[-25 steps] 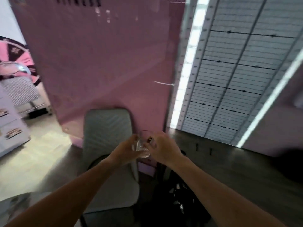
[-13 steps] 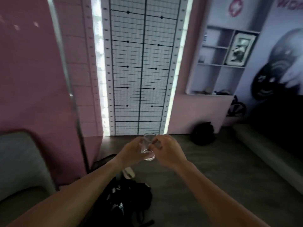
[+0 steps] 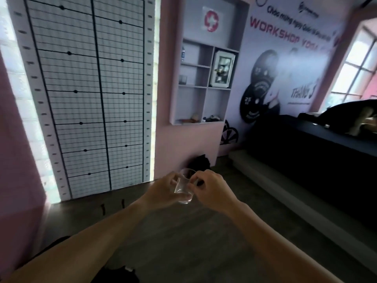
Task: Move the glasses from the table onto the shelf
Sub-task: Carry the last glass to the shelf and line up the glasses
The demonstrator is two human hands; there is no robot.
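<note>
Clear glass (image 3: 184, 189) upright, carried mid-room, pinched between left hand (image 3: 163, 189) and right hand (image 3: 212, 190), fingers curled against its sides. Shelf (image 3: 201, 86) far ahead, up-right; right hand nearer.

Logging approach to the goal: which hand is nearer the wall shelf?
Right, narrowly. The right hand is on the clear glass's shelf-side; the left hand is on its far side. Both hold the glass, well short of the wall shelf.
</note>
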